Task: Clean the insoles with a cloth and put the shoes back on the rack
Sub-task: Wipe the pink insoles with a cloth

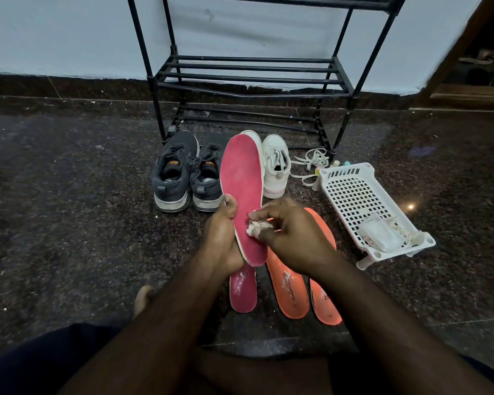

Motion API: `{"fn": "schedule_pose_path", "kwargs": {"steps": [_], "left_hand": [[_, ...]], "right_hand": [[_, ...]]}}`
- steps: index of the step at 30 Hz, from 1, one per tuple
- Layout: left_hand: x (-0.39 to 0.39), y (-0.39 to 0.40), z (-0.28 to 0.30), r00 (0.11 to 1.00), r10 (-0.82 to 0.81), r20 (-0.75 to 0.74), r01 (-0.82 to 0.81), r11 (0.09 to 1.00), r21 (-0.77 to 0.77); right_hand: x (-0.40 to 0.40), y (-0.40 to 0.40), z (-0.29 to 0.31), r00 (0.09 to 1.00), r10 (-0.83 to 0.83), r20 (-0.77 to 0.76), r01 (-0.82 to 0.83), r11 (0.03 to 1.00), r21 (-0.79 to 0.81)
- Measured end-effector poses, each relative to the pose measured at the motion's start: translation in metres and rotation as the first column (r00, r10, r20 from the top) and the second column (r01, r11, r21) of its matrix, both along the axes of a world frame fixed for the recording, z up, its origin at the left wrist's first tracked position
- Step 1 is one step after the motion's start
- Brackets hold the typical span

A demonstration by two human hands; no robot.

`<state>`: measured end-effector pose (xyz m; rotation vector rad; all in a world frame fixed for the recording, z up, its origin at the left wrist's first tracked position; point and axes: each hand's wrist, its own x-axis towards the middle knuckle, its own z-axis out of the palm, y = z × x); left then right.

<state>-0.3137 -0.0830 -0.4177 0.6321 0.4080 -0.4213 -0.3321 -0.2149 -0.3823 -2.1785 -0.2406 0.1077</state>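
Toe of left white sneaker [253, 135] hidden behind the pink insole [241, 192]. Your left hand [221, 238] grips that insole's edge, thumb on top; your right hand [293, 235] pinches a crumpled white cloth [255, 227] against it, above the floor

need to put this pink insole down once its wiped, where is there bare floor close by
Bare dark stone floor lies wide open left of the dark grey sneakers and the left hand. A smaller patch sits right of the two orange insoles, below the white plastic basket. The middle is crowded: second pink insole, white sneakers, loose white laces.
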Motion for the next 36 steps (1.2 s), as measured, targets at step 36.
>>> {"fn": "schedule_pose_path", "kwargs": {"steps": [36], "left_hand": [[0.005,0.001,-0.004,0.997,0.029,-0.066,-0.031,0.999,-0.028]], "right_hand": [[-0.008,0.016,-0.001,0.967,0.144,0.210,-0.059,0.928,-0.368]]}}
